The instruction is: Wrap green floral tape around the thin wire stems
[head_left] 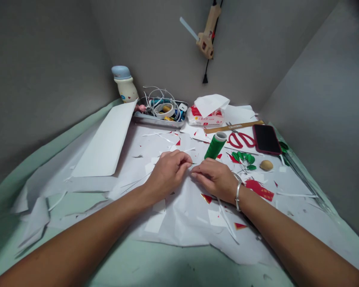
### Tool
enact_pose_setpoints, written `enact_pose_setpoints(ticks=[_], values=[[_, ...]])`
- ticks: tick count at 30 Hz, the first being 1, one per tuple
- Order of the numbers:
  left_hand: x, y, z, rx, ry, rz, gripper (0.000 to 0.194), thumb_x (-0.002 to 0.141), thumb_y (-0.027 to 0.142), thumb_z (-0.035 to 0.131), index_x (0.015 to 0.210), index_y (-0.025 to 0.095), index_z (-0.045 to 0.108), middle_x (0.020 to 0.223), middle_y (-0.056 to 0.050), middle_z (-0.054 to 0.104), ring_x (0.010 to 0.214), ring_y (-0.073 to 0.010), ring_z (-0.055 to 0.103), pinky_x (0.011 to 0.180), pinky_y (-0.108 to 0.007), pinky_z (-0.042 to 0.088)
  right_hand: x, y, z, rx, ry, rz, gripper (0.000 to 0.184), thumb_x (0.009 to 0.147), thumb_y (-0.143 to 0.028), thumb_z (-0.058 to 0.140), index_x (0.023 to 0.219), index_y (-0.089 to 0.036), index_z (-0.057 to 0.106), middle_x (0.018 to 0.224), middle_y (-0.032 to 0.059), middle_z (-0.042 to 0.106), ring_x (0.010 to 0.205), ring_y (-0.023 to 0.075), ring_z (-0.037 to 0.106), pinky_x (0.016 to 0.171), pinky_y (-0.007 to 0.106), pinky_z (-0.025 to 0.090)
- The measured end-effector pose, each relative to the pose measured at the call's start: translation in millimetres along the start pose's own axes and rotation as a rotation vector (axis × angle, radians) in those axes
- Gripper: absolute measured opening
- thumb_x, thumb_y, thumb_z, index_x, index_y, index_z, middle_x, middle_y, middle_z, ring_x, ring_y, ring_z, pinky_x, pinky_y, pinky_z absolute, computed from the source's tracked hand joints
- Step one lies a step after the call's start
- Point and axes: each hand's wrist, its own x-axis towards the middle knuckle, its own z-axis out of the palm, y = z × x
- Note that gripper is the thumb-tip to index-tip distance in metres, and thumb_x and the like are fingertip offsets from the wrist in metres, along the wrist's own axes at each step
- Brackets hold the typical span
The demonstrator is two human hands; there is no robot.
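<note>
Over the middle of the paper-covered table, my left hand (172,167) is closed in a pinch. A short bit of thin green strand (194,163) sticks out from its fingertips; whether it is thread or wire I cannot tell. My right hand (217,177), with a silver bangle (238,193) at the wrist, is also pinched, a small gap away. Whatever its fingertips hold is too small to make out. A spool of green thread (214,148) stands slightly tilted just behind the right hand. Several shiny green leaf-shaped pieces (245,157) lie to its right.
Red scissors (241,139), a phone (267,138), a wooden ruler (235,126) and a tan round object (266,165) lie right. Tissues (206,117), a metal tray (158,120) and a bottle (126,89) stand behind. Folded white card (104,143) is left. A glue gun (208,36) hangs above.
</note>
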Motion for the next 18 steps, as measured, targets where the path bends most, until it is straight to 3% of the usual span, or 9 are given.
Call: enact_pose_setpoints(ticks=[5,12,18], values=[[-1.4,-6.0,4.6,0.105,-0.039,0.033,0.014,0.086,0.016,0.044,0.084,0.019,0.058,0.082,-0.001,0.063,0.082,-0.0178,0.055,0.087,-0.038,0.037,-0.2,-3.0,-2.3,-0.063,0.059,-0.073,0.015,0.088,-0.022,0.052,0.089,-0.018,0.066,0.074,0.0042,0.064,0.072,0.0165,0.053,0.069,0.029,0.043],[-2.2,-4.9,5.9,0.089,-0.122,0.133,0.013,0.086,0.014,0.046,0.085,0.019,0.058,0.083,-0.001,0.063,0.081,-0.0167,0.055,0.089,-0.039,0.037,2.5,5.4,-3.4,0.073,0.145,0.075,0.014,0.088,-0.021,0.053,0.086,-0.02,0.066,0.075,0.0021,0.065,0.072,0.0152,0.054,0.069,0.029,0.043],[-0.6,1.1,1.0,-0.049,-0.082,0.058,0.013,0.087,0.019,0.046,0.085,0.021,0.059,0.086,0.0,0.064,0.085,-0.0169,0.056,0.089,-0.038,0.039,1.4,7.8,0.9,0.126,0.081,0.113,0.014,0.088,-0.021,0.054,0.086,-0.021,0.068,0.074,0.001,0.066,0.071,0.0141,0.057,0.068,0.027,0.044]])
